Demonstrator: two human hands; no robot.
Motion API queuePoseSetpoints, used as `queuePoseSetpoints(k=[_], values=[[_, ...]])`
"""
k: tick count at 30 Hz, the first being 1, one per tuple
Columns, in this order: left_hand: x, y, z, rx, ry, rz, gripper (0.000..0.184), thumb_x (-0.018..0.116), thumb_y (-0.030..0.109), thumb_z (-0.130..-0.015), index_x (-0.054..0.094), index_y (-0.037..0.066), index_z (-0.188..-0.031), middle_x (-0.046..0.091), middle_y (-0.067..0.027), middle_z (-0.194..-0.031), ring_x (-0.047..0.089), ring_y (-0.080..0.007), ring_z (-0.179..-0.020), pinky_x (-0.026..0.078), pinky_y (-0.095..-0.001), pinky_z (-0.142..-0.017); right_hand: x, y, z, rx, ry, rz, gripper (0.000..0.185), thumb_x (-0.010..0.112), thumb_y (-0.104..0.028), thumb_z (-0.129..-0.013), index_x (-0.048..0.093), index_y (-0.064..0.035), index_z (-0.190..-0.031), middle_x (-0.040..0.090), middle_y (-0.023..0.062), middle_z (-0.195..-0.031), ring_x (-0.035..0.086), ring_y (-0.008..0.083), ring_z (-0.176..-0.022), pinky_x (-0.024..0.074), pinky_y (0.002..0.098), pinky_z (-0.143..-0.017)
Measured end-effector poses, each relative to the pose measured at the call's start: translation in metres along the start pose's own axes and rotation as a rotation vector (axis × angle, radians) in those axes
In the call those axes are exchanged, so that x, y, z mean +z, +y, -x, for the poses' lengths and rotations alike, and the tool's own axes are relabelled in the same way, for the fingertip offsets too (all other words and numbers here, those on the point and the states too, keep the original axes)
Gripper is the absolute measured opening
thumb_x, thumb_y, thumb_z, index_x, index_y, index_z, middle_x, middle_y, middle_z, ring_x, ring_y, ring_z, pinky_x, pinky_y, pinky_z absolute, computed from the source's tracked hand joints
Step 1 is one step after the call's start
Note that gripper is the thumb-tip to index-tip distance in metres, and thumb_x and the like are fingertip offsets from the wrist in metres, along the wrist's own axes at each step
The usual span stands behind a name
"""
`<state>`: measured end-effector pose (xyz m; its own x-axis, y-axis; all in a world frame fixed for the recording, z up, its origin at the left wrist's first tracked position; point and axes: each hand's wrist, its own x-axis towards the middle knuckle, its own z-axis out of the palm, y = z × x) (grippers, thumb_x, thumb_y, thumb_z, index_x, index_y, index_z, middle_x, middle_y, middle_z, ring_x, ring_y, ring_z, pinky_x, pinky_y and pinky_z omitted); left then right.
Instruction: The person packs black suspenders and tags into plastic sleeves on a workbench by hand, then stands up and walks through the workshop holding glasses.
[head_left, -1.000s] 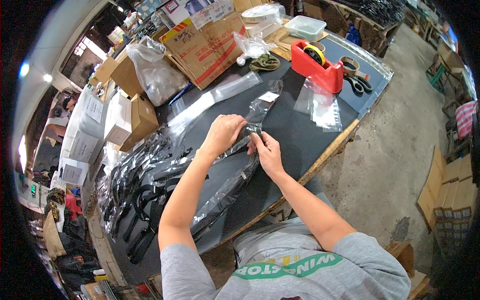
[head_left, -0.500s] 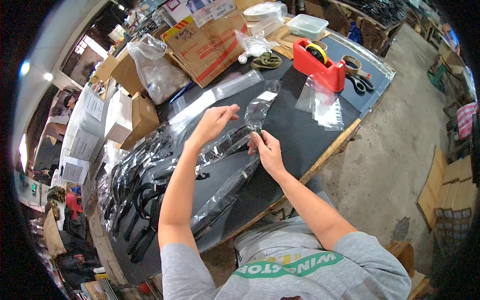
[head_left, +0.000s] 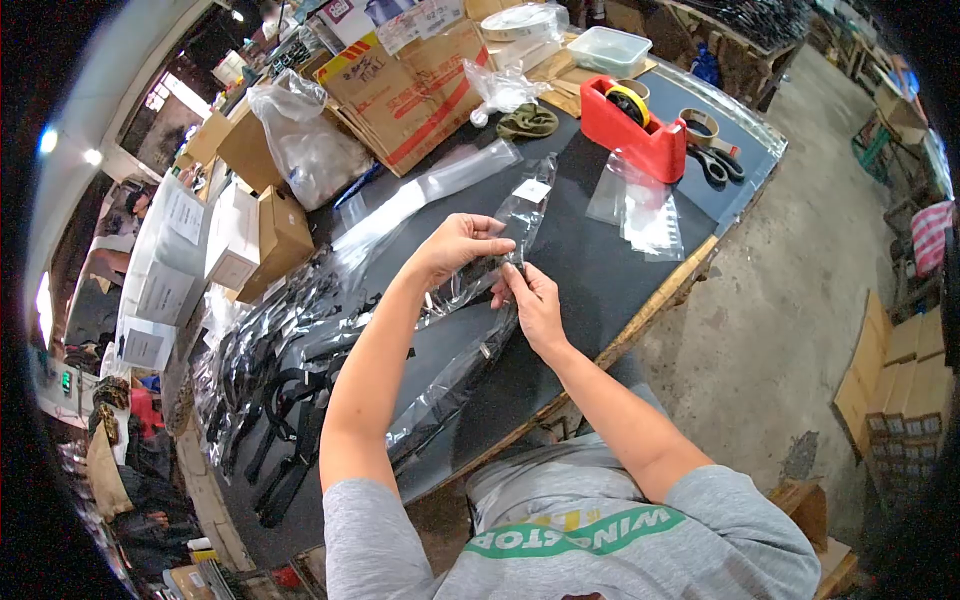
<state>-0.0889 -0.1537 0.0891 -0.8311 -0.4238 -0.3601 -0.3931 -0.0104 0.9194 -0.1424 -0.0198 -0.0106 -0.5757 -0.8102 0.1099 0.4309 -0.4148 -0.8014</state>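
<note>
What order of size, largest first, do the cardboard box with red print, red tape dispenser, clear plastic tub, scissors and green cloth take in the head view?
1. Cardboard box
2. Red tape dispenser
3. Clear plastic tub
4. Scissors and green cloth: too alike to rank

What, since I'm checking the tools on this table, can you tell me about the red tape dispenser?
The red tape dispenser is glossy and looks like molded plastic, with a long body and a roll of tape with a yellow rim seated in its far part. It stands upright on the dark tabletop, toward the right. Clear bags lie against or just by its near side; I can't tell which. Scissors lie to its right. Neither the left hand nor the right hand touches it.
</note>
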Motion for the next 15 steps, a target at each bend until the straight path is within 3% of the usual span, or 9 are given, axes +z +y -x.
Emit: queuePoseSetpoints(k=[5,9,12,15], values=[[-0.008,0.002,-0.007,0.016,-0.167,-0.077,0.042,0.073,0.011,-0.077,0.056,-0.007,-0.111,0.064,-0.0032,-0.091,0.058,-0.0064,-0.081,0.044,-0.0207,-0.072,-0.001,-0.005,-0.001,0.132,0.018,-0.125,0.026,0.050,-0.024,-0.095,0.057,-0.0026,-0.083,0.060,0.0044,-0.071,0.058,0.0110,-0.058,0.0442,0.0242,-0.055],[-0.010,0.009,-0.003,0.056,-0.255,-0.181,0.037,0.072,0.011,-0.079,0.057,-0.003,-0.110,0.059,0.0030,-0.087,0.051,-0.0037,-0.079,0.042,-0.0204,-0.069,-0.003,-0.002,-0.002,0.121,0.015,-0.124,0.027,0.050,-0.026,-0.095,0.058,-0.0030,-0.083,0.061,0.0043,-0.072,0.058,0.0114,-0.058,0.0442,0.0242,-0.056],[-0.022,-0.002,-0.012,0.072,-0.305,-0.266,0.029,0.070,0.008,-0.079,0.059,-0.001,-0.105,0.061,0.0017,-0.088,0.051,-0.0045,-0.082,0.043,-0.0216,-0.073,-0.003,-0.003,-0.002,0.123,0.015,-0.091,0.026,0.051,-0.024,-0.095,0.058,-0.0018,-0.083,0.061,0.0041,-0.073,0.059,0.0112,-0.060,0.0458,0.0240,-0.058],[-0.023,-0.008,-0.011,0.068,-0.256,-0.236,0.039,0.071,0.009,-0.078,0.057,-0.003,-0.111,0.058,0.0035,-0.088,0.049,-0.0047,-0.079,0.042,-0.0217,-0.072,0.001,-0.018,0.000,0.158,0.064,0.057,0.024,0.054,-0.023,-0.093,0.058,0.0010,-0.091,0.061,0.0047,-0.077,0.059,0.0106,-0.063,0.0485,0.0249,-0.061]])
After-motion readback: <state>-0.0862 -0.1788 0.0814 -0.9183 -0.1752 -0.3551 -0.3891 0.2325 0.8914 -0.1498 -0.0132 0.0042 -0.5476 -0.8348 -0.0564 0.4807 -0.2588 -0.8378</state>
